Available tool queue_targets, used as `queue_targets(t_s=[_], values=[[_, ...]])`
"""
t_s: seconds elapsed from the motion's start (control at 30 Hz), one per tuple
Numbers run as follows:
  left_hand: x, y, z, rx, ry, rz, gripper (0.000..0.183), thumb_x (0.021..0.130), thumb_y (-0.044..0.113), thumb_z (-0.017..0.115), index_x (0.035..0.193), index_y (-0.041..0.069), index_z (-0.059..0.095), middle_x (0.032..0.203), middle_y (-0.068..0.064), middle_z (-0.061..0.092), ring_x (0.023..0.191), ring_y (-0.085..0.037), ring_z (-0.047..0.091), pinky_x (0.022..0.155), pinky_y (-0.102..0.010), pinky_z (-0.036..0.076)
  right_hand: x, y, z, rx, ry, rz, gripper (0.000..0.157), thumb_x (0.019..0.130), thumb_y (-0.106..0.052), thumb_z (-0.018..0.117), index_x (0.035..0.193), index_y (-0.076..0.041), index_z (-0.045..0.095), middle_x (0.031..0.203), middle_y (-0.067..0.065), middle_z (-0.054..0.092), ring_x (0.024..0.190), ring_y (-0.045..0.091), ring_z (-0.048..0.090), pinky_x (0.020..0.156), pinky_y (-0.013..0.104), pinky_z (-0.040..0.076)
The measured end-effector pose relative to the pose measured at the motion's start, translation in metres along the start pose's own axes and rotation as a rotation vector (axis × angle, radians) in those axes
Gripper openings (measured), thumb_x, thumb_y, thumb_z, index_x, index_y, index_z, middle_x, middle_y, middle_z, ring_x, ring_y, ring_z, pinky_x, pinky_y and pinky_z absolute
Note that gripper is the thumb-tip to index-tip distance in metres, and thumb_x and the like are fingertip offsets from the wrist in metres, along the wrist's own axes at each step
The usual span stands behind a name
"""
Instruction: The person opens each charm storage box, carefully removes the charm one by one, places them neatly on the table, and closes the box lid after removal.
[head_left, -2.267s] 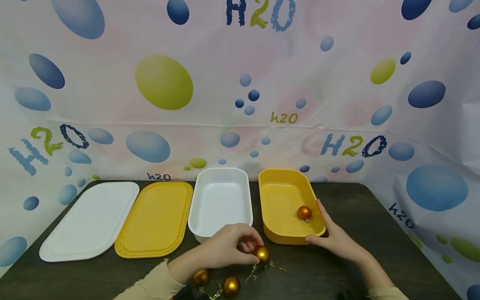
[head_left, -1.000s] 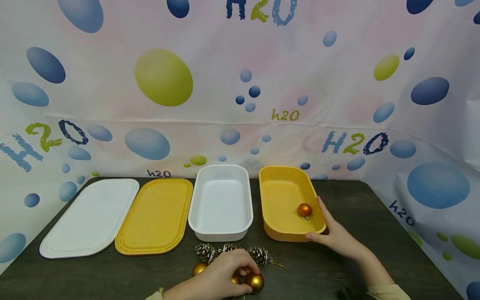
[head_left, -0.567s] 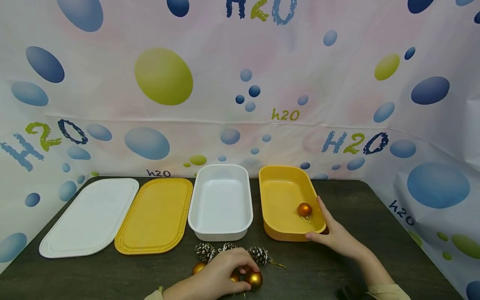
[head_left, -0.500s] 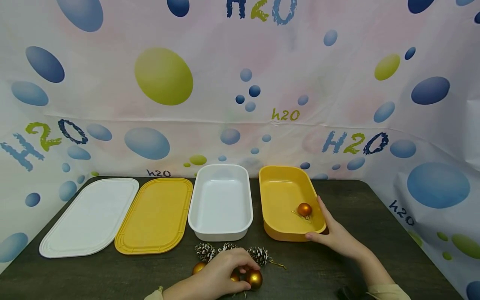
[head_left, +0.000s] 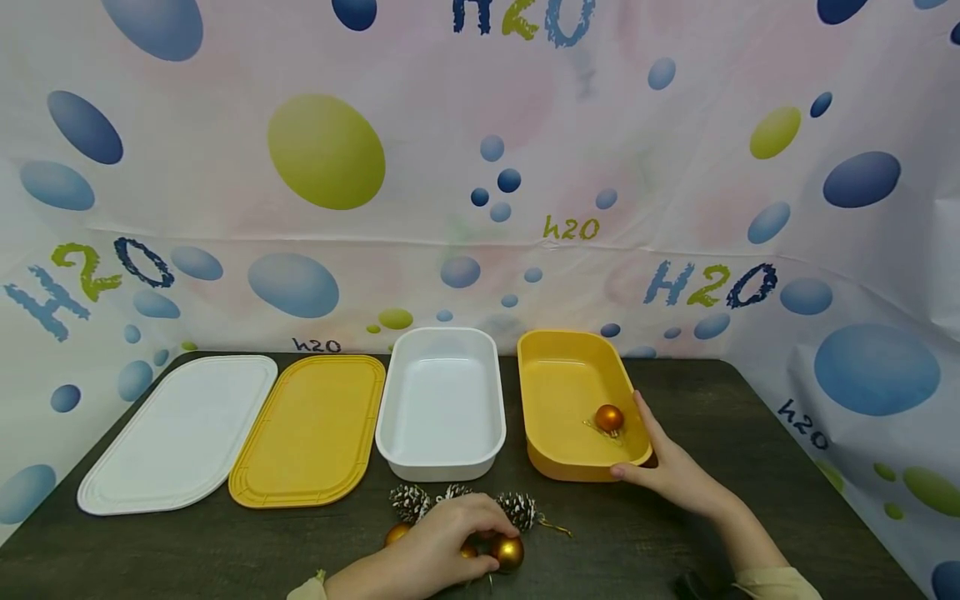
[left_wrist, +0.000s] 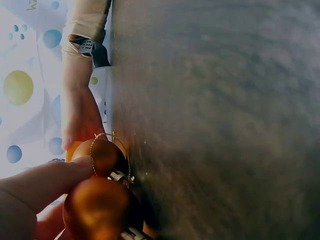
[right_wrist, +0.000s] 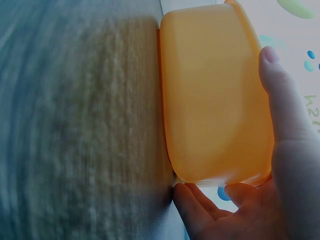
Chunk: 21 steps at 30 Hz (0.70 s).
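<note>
My left hand (head_left: 438,546) pinches a gold Christmas bauble (head_left: 508,553) between thumb and fingers, low over the dark tabletop. A second gold bauble (left_wrist: 100,207) lies right beside it, largely hidden by the hand in the head view. Left of the hand, another gold bauble (head_left: 397,533) peeks out. Just beyond are frosted pine cones (head_left: 517,509), one partly covered by my fingers. My right hand (head_left: 678,475) grips the near right corner of a deep yellow container (head_left: 577,469), thumb at the front and fingers along the side. One bauble (head_left: 609,417) with a gold thread lies inside.
A deep white container (head_left: 441,472) stands left of the yellow one. Farther left, a flat yellow lid (head_left: 307,433) and a flat white lid (head_left: 176,433) lie side by side. A patterned sheet (head_left: 675,200) rises behind the table.
The left hand brought its bauble from in front of the pine cones toward the near edge, beside the others, uncovering the cones. Lately it has barely shifted. The right hand stays on the container.
</note>
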<state>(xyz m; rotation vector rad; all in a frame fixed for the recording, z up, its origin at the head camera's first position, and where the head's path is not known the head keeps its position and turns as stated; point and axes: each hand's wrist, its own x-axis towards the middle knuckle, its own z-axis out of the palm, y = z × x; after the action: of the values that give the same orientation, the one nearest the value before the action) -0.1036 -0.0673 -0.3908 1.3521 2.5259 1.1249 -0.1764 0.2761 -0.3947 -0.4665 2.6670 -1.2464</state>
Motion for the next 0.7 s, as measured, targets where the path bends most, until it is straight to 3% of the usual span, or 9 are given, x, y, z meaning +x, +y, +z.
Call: queue_targets(t_s=[0.33, 0.53, 0.7], values=[[0.001, 0.000, -0.003, 0.007, -0.013, -0.016, 0.030, 0.083, 0.008, 0.075, 0.112, 0.014, 0.069, 0.111, 0.010, 0.061, 0.102, -0.002, 0.055, 0.083, -0.020, 0.047, 0.000, 0.001, 0.001, 0.000, 0.005, -0.006, 0.104, 0.090, -0.030, 0.068, 0.153, -0.017, -0.013, 0.156, 0.026, -0.005, 0.135, 0.052, 0.018, 0.101, 0.063, 0.026], [0.001, 0.001, -0.004, 0.016, 0.011, 0.011, 0.029, 0.083, 0.008, 0.075, 0.110, 0.013, 0.069, 0.110, 0.009, 0.061, 0.102, -0.002, 0.055, 0.085, -0.020, 0.047, 0.000, 0.001, 0.001, 0.011, 0.002, -0.002, 0.104, 0.089, -0.029, 0.069, 0.153, -0.017, -0.012, 0.156, 0.026, -0.005, 0.136, 0.051, 0.016, 0.102, 0.066, 0.023], [0.004, 0.006, -0.014, -0.011, 0.011, -0.001, 0.028, 0.082, 0.006, 0.075, 0.109, 0.012, 0.069, 0.110, 0.009, 0.060, 0.101, -0.002, 0.055, 0.085, -0.019, 0.047, -0.001, 0.001, 0.001, 0.012, 0.002, 0.002, 0.103, 0.090, -0.029, 0.068, 0.153, -0.016, -0.012, 0.156, 0.026, -0.004, 0.135, 0.051, 0.018, 0.102, 0.066, 0.024]])
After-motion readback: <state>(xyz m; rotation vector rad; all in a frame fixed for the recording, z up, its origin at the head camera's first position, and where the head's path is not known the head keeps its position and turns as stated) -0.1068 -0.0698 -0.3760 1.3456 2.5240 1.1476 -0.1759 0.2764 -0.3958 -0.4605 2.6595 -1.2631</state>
